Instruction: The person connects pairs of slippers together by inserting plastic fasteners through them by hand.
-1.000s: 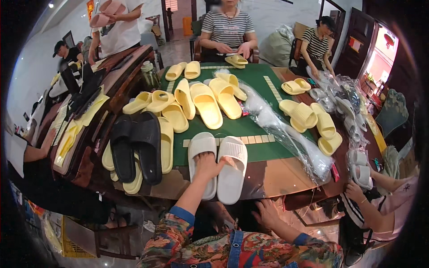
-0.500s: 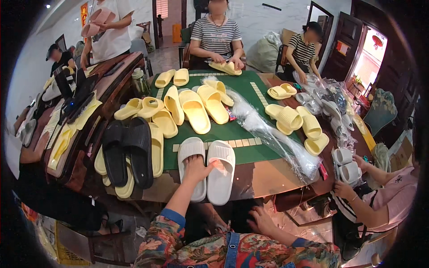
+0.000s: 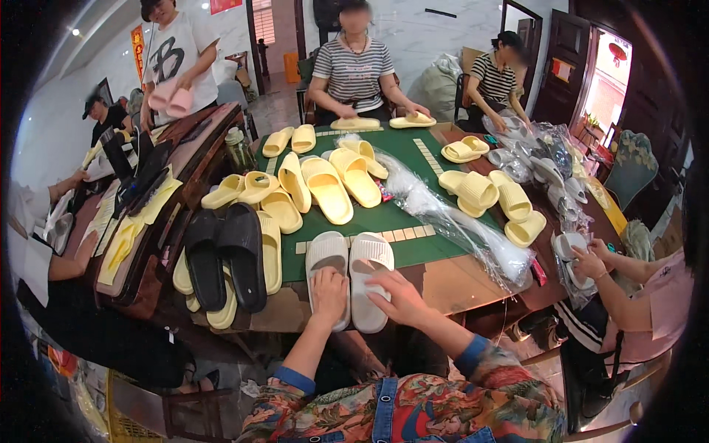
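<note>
A pair of light grey slide slippers stands side by side at the table's near edge, toes pointing away from me. My left hand [image 3: 329, 294] rests on the footbed of the left grey slipper [image 3: 326, 249], just behind its ribbed strap, fingers slightly bent. Over the right grey slipper [image 3: 371, 252], my right hand [image 3: 402, 298] reaches in from the right side. Its thumb and fingers are apart near the footbed; I cannot tell whether they touch it. To the left lie black slippers [image 3: 242, 255] on top of yellow slippers [image 3: 270, 251].
Several yellow slippers [image 3: 327, 193] cover the green table mat [image 3: 413, 255]. A clear plastic bundle [image 3: 450, 221] crosses it toward the right. A lidded jar [image 3: 239, 148] stands far left. Bagged grey slippers [image 3: 546, 171] line the right, where a co-worker's hands [image 3: 591, 258] handle a pair.
My right hand has come up from my lap to the right grey slipper. My left hand has drawn back from under the strap. Across the table, the co-worker's hands have moved apart over yellow slippers.
</note>
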Action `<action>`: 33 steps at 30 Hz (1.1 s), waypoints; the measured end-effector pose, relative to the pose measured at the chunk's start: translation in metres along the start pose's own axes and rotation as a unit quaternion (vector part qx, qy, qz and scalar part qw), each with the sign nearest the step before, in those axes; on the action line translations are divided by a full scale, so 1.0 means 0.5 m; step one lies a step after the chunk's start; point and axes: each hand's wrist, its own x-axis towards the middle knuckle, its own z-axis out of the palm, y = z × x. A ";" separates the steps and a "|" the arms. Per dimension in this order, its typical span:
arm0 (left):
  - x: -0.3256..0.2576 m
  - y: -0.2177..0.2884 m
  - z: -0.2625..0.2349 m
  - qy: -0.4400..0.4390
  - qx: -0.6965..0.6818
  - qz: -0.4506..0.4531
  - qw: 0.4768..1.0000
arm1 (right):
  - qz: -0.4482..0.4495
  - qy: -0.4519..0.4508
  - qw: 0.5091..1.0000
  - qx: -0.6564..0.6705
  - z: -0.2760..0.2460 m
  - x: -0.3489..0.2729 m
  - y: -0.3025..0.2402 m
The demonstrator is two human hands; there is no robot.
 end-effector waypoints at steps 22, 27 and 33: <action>-0.001 -0.034 0.028 -0.055 -0.013 -0.049 0.997 | -0.008 0.005 0.991 -0.131 0.120 0.065 0.135; -0.006 -0.038 0.025 -0.039 -0.066 -0.053 0.996 | 0.014 0.017 0.990 -0.138 0.129 0.061 0.138; 0.000 -0.023 0.008 -0.013 -0.110 -0.028 0.993 | -0.083 0.106 0.977 -0.164 0.132 0.057 0.127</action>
